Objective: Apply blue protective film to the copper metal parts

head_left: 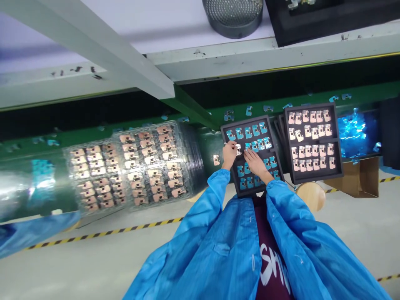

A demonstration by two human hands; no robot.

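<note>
In front of me lies a black tray (pixel 250 192) with rows of small metal parts, most covered in blue film. My left hand (pixel 229 155) rests over its left side, fingers pinched; a thin pale thing shows at the fingertips, too small to name. Right by those fingertips sits a bare silver metal part (pixel 238 149). My right hand (pixel 255 163) lies on the tray with fingers stretched out, close to that part and to blue-covered ones. Whether its fingertips touch a part is hard to see. One loose copper-coloured part (pixel 216 159) lies left of the tray.
A second black tray (pixel 339 166) of copper-coloured parts stands at right, beside blue film scraps (pixel 353 129) and a cardboard box (pixel 359 179). Stacked clear trays (pixel 195 158) of parts fill the left. A white frame post (pixel 125 50) and shelf overhang the green bench (pixel 206 141).
</note>
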